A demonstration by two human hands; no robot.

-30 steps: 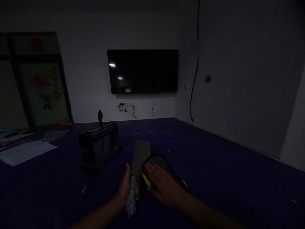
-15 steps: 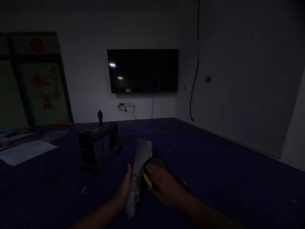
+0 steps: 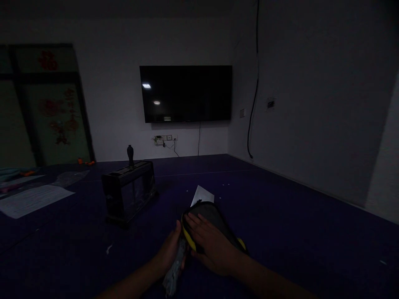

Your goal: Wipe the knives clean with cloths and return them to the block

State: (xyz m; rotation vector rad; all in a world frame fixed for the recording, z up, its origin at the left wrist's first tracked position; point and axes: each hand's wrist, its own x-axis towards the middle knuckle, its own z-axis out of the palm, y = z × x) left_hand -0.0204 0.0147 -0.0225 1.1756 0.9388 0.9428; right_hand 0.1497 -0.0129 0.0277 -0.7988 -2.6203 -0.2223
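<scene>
My left hand point(image 3: 170, 251) is closed around the handle of a cleaver point(image 3: 203, 194); the handle looks wrapped in crinkled clear plastic. Only the far end of the broad metal blade shows, pointing away from me. A grey cloth point(image 3: 215, 215) with a dark border and a yellow underside lies over the rest of the blade. My right hand point(image 3: 212, 247) holds the cloth against the blade, its fingers laid fairly flat across it. Left of my hands stands a black box-shaped holder point(image 3: 128, 189) with clear sides and a dark knob-like handle point(image 3: 130, 155) sticking up from its top.
Everything rests on a dark purple surface point(image 3: 280, 220). Printed paper point(image 3: 37, 199) and clear plastic point(image 3: 70, 177) lie at the left, with small orange items point(image 3: 89, 163) farther back. White scraps point(image 3: 109, 249) are scattered about. A television point(image 3: 187, 93) hangs on the far wall.
The cloth and my right hand have come over the blade, covering most of it. The cleaver has tilted so its tip points farther right. The black holder has stayed put.
</scene>
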